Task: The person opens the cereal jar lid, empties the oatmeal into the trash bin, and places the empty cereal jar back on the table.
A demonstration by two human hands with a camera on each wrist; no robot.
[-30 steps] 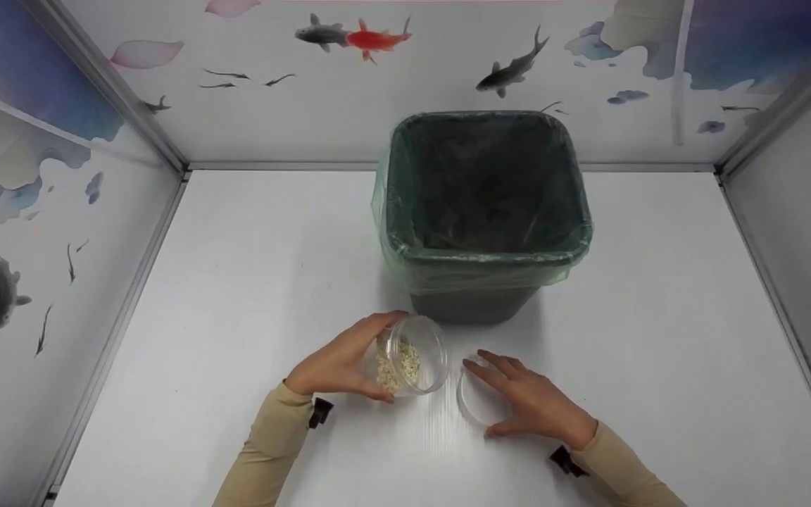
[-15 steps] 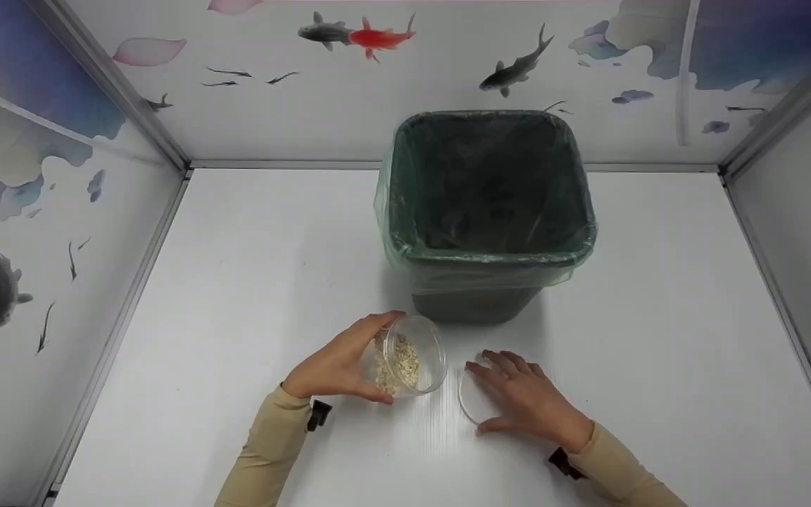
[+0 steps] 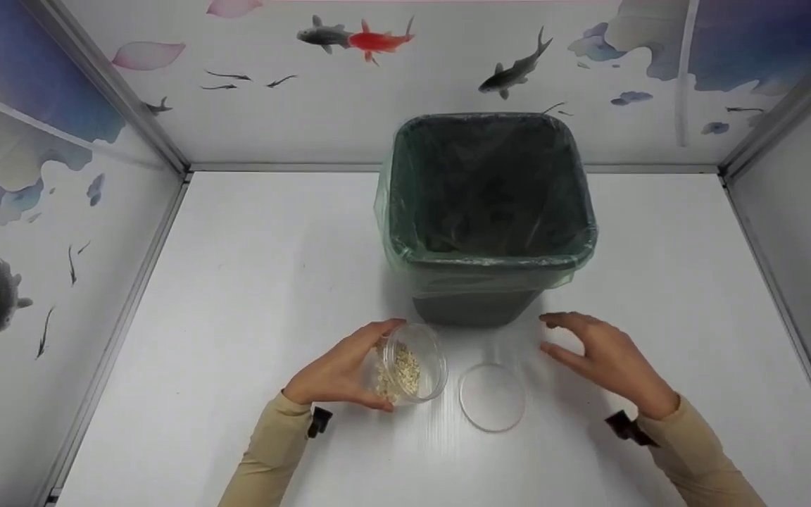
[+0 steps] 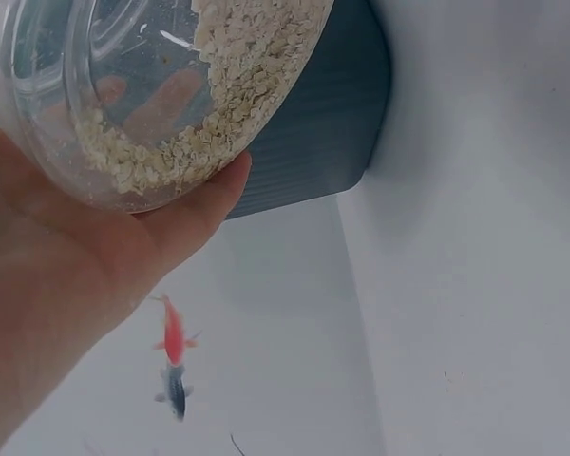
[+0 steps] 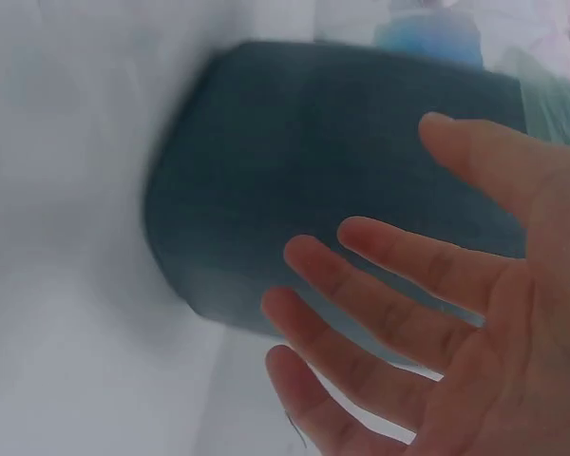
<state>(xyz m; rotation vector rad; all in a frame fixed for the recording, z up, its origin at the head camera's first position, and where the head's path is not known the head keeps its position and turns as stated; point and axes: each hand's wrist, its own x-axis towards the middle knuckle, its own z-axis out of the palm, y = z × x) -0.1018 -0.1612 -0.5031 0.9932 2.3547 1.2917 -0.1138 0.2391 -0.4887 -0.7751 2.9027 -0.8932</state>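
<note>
A clear round tub (image 3: 434,362) is tilted to the right, its mouth uncovered, with pale flakes (image 3: 405,370) lying inside. My left hand (image 3: 338,370) grips the tub around its side and base; in the left wrist view the flakes (image 4: 256,66) rest against the wall of the tub (image 4: 52,85). The clear round lid (image 3: 492,398) lies flat on the table to the right of the tub. My right hand (image 3: 610,359) is up and to the right of the lid, touching nothing; in the right wrist view its fingers (image 5: 380,304) are spread and relaxed.
A dark bin (image 3: 476,308) with a green liner (image 3: 395,260) stands behind the tub and lid, near the back wall. Printed walls (image 3: 272,127) border the white table (image 3: 250,246) at the back and both sides.
My right hand has let go of the lid and moved right and toward the back, leaving the lid on the table. My left hand and the tub have hardly moved.
</note>
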